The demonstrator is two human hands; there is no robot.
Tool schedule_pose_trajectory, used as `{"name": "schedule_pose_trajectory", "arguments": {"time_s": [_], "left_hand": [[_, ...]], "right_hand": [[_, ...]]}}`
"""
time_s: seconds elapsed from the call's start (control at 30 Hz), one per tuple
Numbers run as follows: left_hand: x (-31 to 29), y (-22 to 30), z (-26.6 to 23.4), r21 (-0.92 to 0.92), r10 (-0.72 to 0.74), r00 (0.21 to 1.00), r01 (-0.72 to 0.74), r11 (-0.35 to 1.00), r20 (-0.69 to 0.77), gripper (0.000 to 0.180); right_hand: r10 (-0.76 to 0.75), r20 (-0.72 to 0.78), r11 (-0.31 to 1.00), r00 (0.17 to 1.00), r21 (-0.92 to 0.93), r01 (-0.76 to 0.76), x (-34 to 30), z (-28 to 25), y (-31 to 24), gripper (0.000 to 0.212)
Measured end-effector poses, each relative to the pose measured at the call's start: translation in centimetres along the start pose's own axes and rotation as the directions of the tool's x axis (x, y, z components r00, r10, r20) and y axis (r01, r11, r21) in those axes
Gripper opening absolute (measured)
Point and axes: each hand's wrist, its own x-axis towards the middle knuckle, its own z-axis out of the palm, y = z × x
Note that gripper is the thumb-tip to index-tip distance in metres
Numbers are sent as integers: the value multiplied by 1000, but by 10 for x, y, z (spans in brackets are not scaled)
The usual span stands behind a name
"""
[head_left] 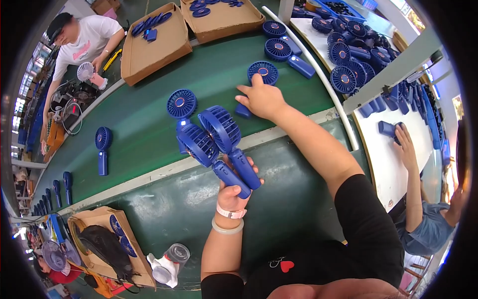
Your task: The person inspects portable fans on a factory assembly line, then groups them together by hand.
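Observation:
My left hand [231, 197] is closed around the handles of two blue handheld fans, holding them tilted with their heads up and to the left. One held fan [219, 128] overlaps the other held fan [196, 143]. My right hand [264, 99] lies over the neck of another blue fan [264, 73] on the green conveyor belt [144, 124]; its fingers are apart, one reaching onto the fan's head. The hand hides the middle of that fan. Just behind the held pair, a further blue fan [181, 103] rests on the belt, its handle partly hidden.
More fans [103, 139] stand or lie along the belt. Cardboard trays [154, 50] sit at its far side. A white pipe [318, 70] borders the right, beside a fan-heaped table [343, 60]. Co-workers sit at left and right. A clear cup [178, 253] stands near me.

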Motion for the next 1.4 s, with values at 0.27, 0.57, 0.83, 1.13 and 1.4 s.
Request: {"name": "schedule_pose_trajectory", "arguments": {"time_s": [0.27, 0.57, 0.83, 1.13, 1.4], "left_hand": [[2, -3, 4, 49, 18, 1000, -17, 999, -17, 74], [-2, 0, 5, 96, 29, 999, -25, 995, -34, 81], [0, -3, 5, 119, 35, 998, -28, 992, -53, 85], [0, -1, 6, 58, 7, 999, -5, 998, -34, 70], [0, -2, -3, -174, -4, 1000, 6, 985, 13, 58]], "right_hand": [[206, -234, 972, 950, -66, -227, -42, 1, 65, 56], [-321, 148, -668, 935, 665, -334, -121, -31, 23, 57], [-384, 85, -790, 919, 485, -375, -135, 10, 5, 56], [-426, 108, -728, 898, 548, -411, -135, 16, 3, 58], [-409, 93, -766, 908, 506, -397, -135, 12, 1, 55]]}}
